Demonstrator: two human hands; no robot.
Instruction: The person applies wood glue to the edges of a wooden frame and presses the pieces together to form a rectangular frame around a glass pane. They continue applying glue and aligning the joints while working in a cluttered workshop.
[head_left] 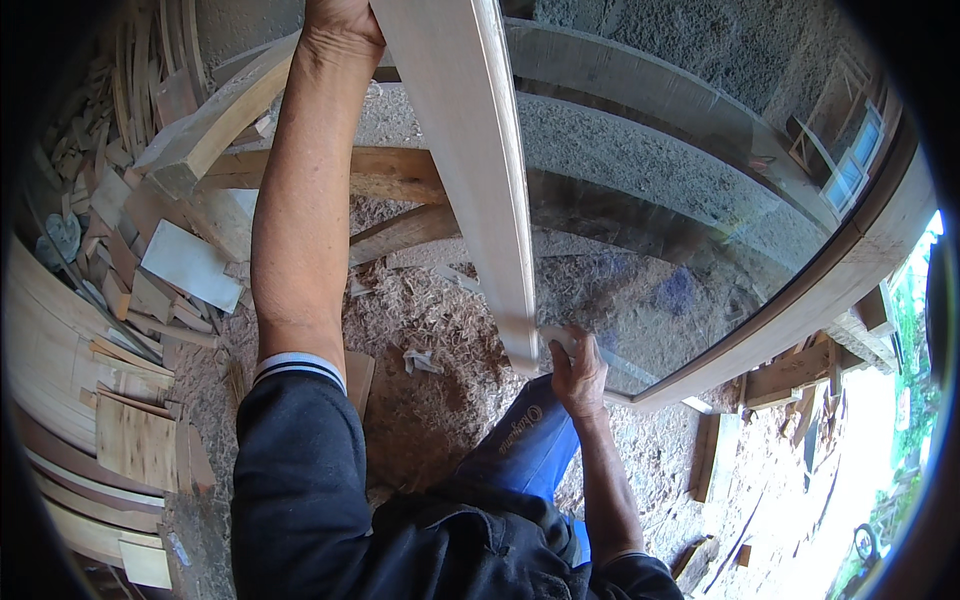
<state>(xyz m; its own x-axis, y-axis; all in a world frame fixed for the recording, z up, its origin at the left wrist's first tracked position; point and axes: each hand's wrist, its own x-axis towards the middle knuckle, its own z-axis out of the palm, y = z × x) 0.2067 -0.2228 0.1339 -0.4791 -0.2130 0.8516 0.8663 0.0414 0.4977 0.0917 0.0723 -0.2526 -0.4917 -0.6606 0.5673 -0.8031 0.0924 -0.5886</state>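
Note:
A pale wooden frame [470, 150] with a glass pane [650, 250] stands tilted in front of me, its broad side bar running from the top of the view down toward my legs. At the top edge my left hand [345, 22] is against the left side of that bar; its fingers are cut off or hidden. Down at the frame's near corner, my right hand [580, 375] is closed, thumb and fingers bent together. A small pale thing, blurred, shows at its fingertips beside the end of the bar; its kind is unclear.
Behind the frame, thick wooden beams [390, 175] form a support. Offcuts [130, 250] and a white board [192, 264] pile up at left, near stacked curved planks [60, 330]. Shavings [430, 300] cover the floor. More timber [790, 375] stands at right, by bright daylight.

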